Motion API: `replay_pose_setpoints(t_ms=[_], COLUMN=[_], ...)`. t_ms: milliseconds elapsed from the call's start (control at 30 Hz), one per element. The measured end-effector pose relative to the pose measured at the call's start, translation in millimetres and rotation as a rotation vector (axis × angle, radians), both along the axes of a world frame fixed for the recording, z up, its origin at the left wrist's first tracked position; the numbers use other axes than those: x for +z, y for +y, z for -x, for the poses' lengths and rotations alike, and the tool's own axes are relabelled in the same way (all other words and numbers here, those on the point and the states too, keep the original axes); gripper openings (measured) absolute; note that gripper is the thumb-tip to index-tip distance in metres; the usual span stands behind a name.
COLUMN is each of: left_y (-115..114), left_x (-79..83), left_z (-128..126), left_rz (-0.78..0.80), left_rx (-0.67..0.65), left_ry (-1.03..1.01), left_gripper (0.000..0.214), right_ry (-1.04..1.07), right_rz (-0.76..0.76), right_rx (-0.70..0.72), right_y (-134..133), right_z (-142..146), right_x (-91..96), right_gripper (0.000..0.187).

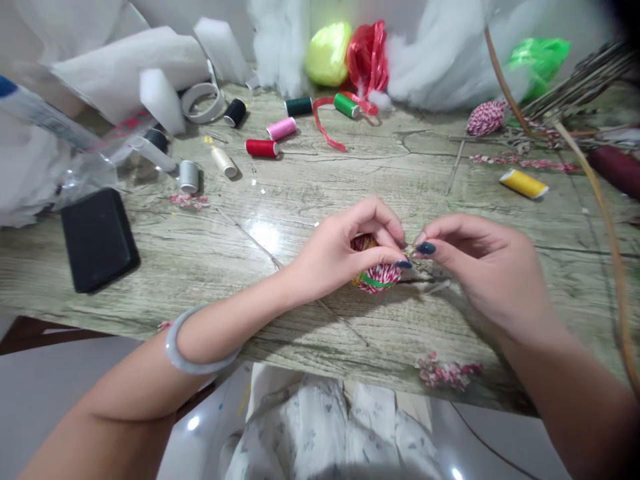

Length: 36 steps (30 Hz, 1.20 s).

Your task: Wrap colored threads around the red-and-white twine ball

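Note:
My left hand (345, 250) is closed, its fingers curled over a red-and-white twine-wrapped ball (379, 279) with a green band and some yellow on it. Thumb and forefinger come together at the ball's right side. Just across from them, my right hand (493, 267) pinches a small yellowish-green bit (411, 251), too fine to name; the fingertips of both hands almost meet there. A thin dark twig (417, 281) sticks out to the right of the ball, under the hands. Part of the ball is hidden by my left fingers.
Several thread spools, such as a red spool (261, 148) and a yellow spool (524, 184), lie around. A black phone-like slab (100, 240) is at left. White stuffing (440, 57) and a red ribbon bundle (369, 57) stand behind. Pink blossoms (447, 371) lie near the front edge.

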<state>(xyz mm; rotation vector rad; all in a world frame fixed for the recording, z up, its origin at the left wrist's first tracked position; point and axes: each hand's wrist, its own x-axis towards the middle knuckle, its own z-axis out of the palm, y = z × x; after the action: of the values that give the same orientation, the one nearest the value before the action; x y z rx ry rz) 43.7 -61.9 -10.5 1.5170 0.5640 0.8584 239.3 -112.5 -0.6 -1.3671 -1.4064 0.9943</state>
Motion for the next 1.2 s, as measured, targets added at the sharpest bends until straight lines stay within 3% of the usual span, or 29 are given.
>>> replay_pose_setpoints(t_ms=[133, 433, 667, 1000, 1200], left_y=[3, 8, 8, 7, 9], left_x=[1.8, -2.6, -8.3, -10.5, -15.0], left_z=[0, 4, 5, 6, 6], left_rz=[0.057, 0.133, -0.032, -0.303, -0.49], left_rx=[0.019, 0.055, 0.087, 0.114, 0.241], left_ry=[0.031, 0.075, 0.04, 0.089, 0.087], left_gripper=[0.012, 0.006, 0.008, 0.011, 0.007], right_ry=[0.045, 0.219, 0.177, 0.162, 0.12], right_rz=[-0.086, -0.066, 0.024, 0.008, 0.042], right_rx=[-0.117, -0.152, -0.048, 0.01, 0.065], right_y=[3, 11, 8, 8, 5], right_z=[-3, -8, -3, -2, -2], right_x=[-6.7, -15.4, -8.4, -4.8, 0.7], right_gripper=[0.012, 0.019, 0.019, 0.023, 0.021])
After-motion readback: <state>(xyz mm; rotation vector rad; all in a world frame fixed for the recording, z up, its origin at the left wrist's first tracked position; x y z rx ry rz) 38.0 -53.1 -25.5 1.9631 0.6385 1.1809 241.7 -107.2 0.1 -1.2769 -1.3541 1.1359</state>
